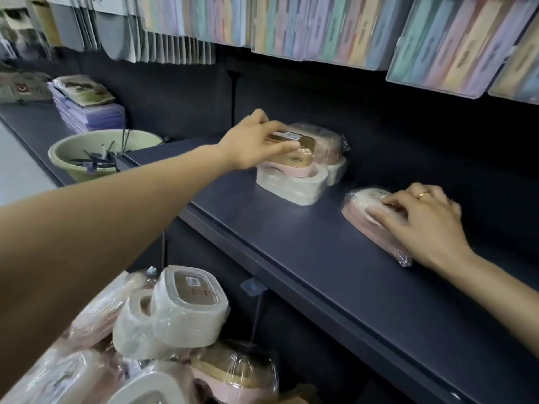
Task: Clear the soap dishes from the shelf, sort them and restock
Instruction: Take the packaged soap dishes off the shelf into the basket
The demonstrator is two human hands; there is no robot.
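Note:
On the dark shelf (pixel 291 237) a small stack of plastic-wrapped soap dishes (pixel 303 173) in white and pink stands toward the back. My left hand (pixel 250 141) reaches across and grips the top dish of the stack, a wood-lidded soap dish (pixel 294 141), thumb in front and fingers over its top. To the right, a single pink wrapped soap dish (pixel 364 208) lies on the shelf, and my right hand (pixel 420 223) rests on it with fingers curled over its top. A pile of wrapped soap dishes (pixel 163 330) fills the lower left.
A pale green basin (pixel 73 153) with dark clips sits at the shelf's left end, purple packets (pixel 87 112) behind it. Pastel folders (pixel 335 27) hang above the shelf. A price-tag holder (pixel 252 287) hangs off the shelf's front edge.

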